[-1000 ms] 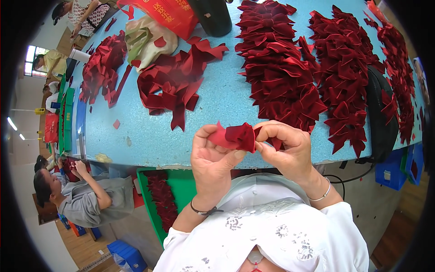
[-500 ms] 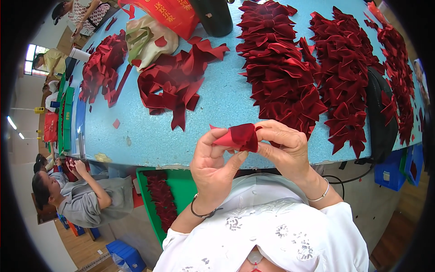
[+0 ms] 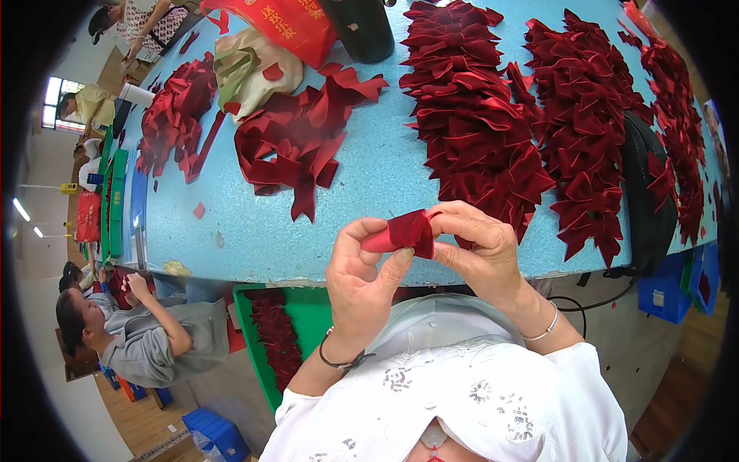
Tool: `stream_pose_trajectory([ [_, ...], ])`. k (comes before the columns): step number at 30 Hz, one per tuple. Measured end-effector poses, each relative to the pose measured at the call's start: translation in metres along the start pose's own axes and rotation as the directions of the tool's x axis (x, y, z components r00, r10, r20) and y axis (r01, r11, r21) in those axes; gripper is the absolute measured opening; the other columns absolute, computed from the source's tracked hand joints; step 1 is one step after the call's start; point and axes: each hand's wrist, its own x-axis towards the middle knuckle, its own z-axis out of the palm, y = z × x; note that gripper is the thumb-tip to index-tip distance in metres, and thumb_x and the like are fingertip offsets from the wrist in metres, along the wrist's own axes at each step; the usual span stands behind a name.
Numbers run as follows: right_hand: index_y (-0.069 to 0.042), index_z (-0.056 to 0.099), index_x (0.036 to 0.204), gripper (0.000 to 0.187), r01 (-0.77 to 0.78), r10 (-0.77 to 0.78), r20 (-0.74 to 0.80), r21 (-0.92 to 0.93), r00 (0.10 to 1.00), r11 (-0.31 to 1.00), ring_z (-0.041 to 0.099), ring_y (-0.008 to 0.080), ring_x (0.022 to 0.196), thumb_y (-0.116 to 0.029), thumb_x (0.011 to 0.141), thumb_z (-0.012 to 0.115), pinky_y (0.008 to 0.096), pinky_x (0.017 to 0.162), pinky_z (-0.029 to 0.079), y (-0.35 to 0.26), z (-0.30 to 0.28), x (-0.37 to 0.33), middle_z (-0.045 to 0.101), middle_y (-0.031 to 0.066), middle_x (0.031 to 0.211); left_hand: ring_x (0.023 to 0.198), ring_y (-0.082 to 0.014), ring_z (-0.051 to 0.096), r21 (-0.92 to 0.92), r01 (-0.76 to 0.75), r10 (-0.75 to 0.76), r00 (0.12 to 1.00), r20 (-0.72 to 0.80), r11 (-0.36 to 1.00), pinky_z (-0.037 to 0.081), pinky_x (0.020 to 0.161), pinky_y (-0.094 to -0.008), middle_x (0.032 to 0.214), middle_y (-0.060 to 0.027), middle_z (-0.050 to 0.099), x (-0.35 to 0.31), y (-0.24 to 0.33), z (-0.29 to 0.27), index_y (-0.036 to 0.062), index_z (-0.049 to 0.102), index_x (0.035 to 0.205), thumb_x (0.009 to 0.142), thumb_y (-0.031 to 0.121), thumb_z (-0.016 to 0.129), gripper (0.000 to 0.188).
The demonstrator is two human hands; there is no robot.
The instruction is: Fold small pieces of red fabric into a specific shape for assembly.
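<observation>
Between my hands, just above the table's front edge, is a folded dark red velvet ribbon (image 3: pixel 410 233) with a lighter, smoother red side. My left hand (image 3: pixel 362 266) is closed on its left end, with the thumb pressed against the lower edge. At the right end, my right hand (image 3: pixel 481 246) pinches the ribbon between thumb and fingers. Beyond them, a column of finished velvet bows (image 3: pixel 477 115) lies on the blue table (image 3: pixel 362 173). Loose lengths of red ribbon (image 3: pixel 289 135) are heaped to the left of it.
More bow rows (image 3: pixel 581 131) lie to the right, beside a black bag (image 3: pixel 643 196). Farther back stand a dark cup (image 3: pixel 360 31), a red bag (image 3: pixel 281 27) and a cloth bag (image 3: pixel 258 69). A green crate (image 3: pixel 312 327) holding bows sits below the table edge. Co-workers sit to the left.
The ribbon has been turned and folded tighter between my fingers, and its pointed left tip no longer shows. My hands have barely shifted.
</observation>
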Motion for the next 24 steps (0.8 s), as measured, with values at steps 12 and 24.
stream_pose_trajectory([
  [12, 0.002, 0.066, 0.094, 0.024, 0.088, -0.088, 0.016, -0.003, 0.996, 0.996, 0.061, 0.0195, 0.086, -0.006, 0.072, 0.074, 0.0278, 0.076, 0.05, 0.005, 0.0, -0.001, 0.064, 0.0116, 0.099, 0.105, -0.0162, 0.057, 0.019, 0.028, -0.029, 0.998, 0.062, 0.999, 0.045, 0.086, -0.0242, 0.113, -0.0139, 0.058, 0.005, -0.003, -0.005, -0.0048, 0.033, 0.127, 0.084, 0.006, 0.066, 0.055],
  [24, -0.001, 0.065, 0.087, 0.02, 0.13, -0.128, 0.027, -0.1, 0.991, 0.986, 0.062, 0.0147, 0.08, 0.006, 0.068, 0.065, 0.022, 0.065, 0.048, 0.001, 0.0, 0.001, 0.065, 0.0094, 0.097, 0.097, -0.0165, 0.061, 0.051, -0.119, 0.121, 0.993, -0.02, 0.992, 0.046, 0.084, -0.0247, 0.108, -0.0146, 0.062, -0.001, -0.006, 0.002, -0.0007, 0.029, 0.128, 0.082, -0.004, 0.066, 0.059],
])
